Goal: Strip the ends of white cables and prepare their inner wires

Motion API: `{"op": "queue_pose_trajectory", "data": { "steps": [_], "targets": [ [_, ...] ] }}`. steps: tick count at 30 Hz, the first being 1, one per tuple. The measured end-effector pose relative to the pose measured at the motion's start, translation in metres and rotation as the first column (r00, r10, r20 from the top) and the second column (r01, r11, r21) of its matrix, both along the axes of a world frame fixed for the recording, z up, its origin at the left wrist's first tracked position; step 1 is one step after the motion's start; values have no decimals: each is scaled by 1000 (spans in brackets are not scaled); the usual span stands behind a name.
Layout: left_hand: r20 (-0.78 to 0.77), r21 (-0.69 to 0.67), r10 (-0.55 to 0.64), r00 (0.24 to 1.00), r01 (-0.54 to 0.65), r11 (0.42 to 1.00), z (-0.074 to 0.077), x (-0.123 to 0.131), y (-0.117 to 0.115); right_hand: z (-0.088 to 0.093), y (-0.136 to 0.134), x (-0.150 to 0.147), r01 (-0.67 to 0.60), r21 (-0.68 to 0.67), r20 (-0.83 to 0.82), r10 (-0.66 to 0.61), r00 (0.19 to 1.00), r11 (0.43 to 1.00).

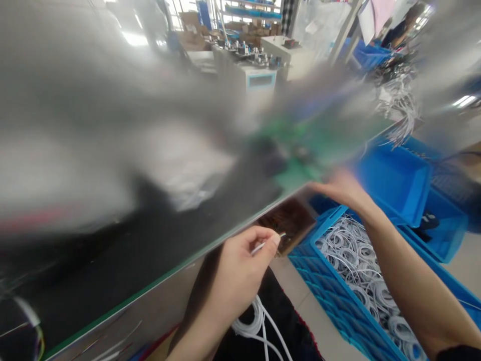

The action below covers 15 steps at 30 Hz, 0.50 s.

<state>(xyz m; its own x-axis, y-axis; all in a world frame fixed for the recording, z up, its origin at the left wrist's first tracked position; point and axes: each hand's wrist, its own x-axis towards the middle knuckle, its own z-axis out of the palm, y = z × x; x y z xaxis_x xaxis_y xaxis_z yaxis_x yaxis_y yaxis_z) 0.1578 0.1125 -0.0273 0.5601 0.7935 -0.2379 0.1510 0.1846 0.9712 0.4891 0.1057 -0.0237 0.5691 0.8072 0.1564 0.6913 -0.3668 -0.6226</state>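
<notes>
Black-surfaced, green-edged bench (150, 255) fills the left side as a worker's bare left hand (240, 265), just off its edge, pinches a thin, round white cable (259, 315); the grip is clamped, thumb and fingers together, close behind the cable's tip. Loose loops of it hang below the hand, before black cloth (277, 297). The cable looks light, supple and springy, its jacket perhaps slightly slick; the slender tip seems the delicate part, so the jacket just behind it offers the best hold. To the right, the bare right hand (344, 189) blurs near the bench's edge; whether its grip is closed cannot be told. Farther right, a blue plastic crate (325, 306) holds coiled white cables (345, 254).
</notes>
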Motion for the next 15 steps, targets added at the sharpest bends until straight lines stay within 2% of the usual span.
{"op": "queue_pose_trajectory", "data": {
  "steps": [4, 7, 8, 10, 11, 12, 13, 15],
  "targets": [
    [1, -18, -5, 1000, 5, 1000, 2, 1, 0, 3, -25, -9, 30, 77, -263, -9, 965, 997],
    [6, -18, -20, 1000, 20, 1000, 3, 2, 0, 6, -62, -35, 3, 130, -478, 60, 877, 991],
    [10, -16, -24, 1000, 24, 1000, 3, 2, 0, 7, -75, -46, -30, 143, -588, 110, 802, 989],
    [10, -9, -28, 1000, 29, 1000, 4, 3, 0, 8, -100, -68, -53, 187, -878, 191, 439, 981],
    [6, -3, -28, 1000, 28, 1000, 5, 4, 0, 7, -110, -80, -48, 176, -939, 182, 291, 983],
    [-2, 3, -28, 1000, 28, 1000, 6, 5, -1, 6, -118, -90, -31, 151, -970, 154, 190, 988],
    [-11, 9, -29, 1000, 29, 1000, 7, 6, -1, 4, -125, -100, -25, 115, -984, 118, 133, 993],
    [-30, 22, -35, 999, 35, 999, 9, 8, -3, -2, -136, -118, -24, 46, -993, 48, 104, 999]
  ]
}}
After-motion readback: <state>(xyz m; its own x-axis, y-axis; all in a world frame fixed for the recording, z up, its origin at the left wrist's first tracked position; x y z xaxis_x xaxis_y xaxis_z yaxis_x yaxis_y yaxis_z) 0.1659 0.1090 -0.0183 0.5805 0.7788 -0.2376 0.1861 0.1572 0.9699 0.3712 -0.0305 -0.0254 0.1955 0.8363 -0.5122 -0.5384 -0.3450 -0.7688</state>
